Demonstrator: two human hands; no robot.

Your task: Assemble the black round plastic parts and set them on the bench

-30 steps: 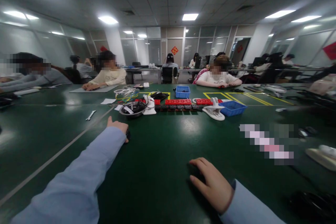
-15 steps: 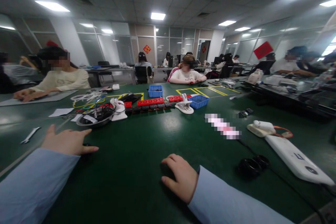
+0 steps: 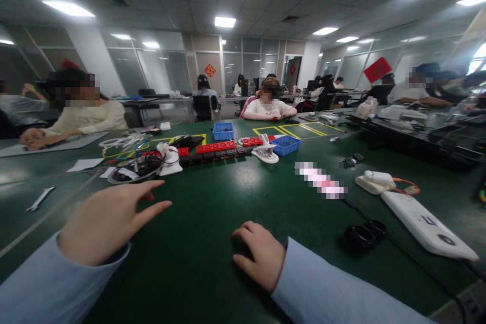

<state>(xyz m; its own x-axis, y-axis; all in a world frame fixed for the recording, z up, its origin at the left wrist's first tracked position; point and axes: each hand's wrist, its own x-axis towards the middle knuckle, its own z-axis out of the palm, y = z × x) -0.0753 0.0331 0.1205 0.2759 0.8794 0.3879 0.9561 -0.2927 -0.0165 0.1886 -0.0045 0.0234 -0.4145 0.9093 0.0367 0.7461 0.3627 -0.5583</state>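
Note:
My left hand (image 3: 110,215) hangs over the green table (image 3: 205,243) with thumb and index finger stretched out and apart. Nothing shows between them. Just beyond it sits a round tray (image 3: 131,174) of black cables, with a white clamp-like stand (image 3: 169,159) at its right side. A wrench (image 3: 40,199) lies to the left of that hand. On the tabletop rests my right hand (image 3: 261,253), thumb and fingers parted, holding nothing I can see. Nearest to it on the right are black ring-shaped parts (image 3: 364,235) on a cable.
Red socket blocks (image 3: 216,147) stand in a row mid-table, beside a second white stand (image 3: 266,151) and blue bins (image 3: 223,131). A white power bank (image 3: 429,225) lies at the right. Co-workers sit across the table (image 3: 268,106) and at the left (image 3: 89,116).
My left hand has moved right and risen from the table, closer to the camera. My right hand stays put. The view has shifted slightly.

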